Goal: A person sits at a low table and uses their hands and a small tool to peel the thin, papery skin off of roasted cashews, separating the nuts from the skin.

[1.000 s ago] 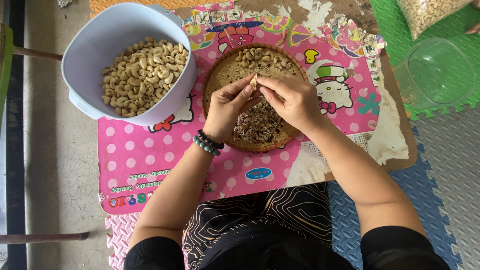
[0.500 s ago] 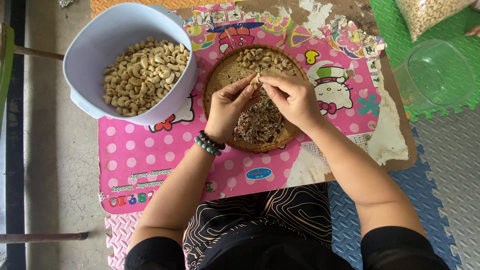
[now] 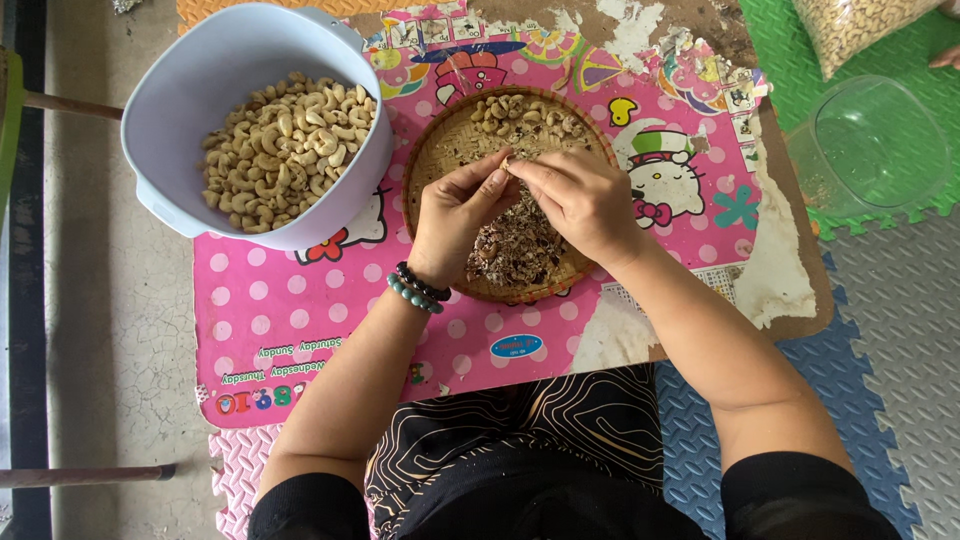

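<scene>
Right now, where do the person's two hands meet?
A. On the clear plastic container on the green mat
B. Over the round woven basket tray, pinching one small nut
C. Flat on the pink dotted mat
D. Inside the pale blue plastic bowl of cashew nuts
B: the left hand and right hand join fingertips on one small nut above the round woven basket tray, beside the pale blue plastic bowl.

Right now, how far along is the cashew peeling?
Done: the pale bowl holds a good heap of peeled cashews, and a dark pile of skins lies in the woven tray. In hand: left hand and right hand pinch one nut. Left: a small cluster of nuts at the tray's far edge.
</scene>
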